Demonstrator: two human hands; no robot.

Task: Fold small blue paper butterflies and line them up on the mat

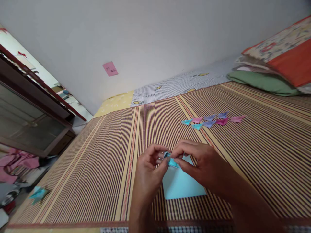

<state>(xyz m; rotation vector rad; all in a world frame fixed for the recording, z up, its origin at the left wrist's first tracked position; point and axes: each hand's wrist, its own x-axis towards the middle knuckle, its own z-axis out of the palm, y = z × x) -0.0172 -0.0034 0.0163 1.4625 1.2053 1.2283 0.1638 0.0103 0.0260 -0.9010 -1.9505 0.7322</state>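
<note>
Between my two hands is a small folded piece of light-blue paper, partly covered by the fingers. My left hand pinches its left side with thumb and fingertips. From the right, my right hand closes its thumb and fingers on the other edge. Underneath lies a flat light-blue paper sheet on the striped bamboo mat. Beyond the hands, several small folded paper pieces in blue, pink and purple sit in two rows on the mat.
A crumpled or folded blue paper shape lies at the mat's left edge. Folded bedding and a green pillow are stacked at the far right. A pink note is on the wall. A cabinet with glass panels stands left.
</note>
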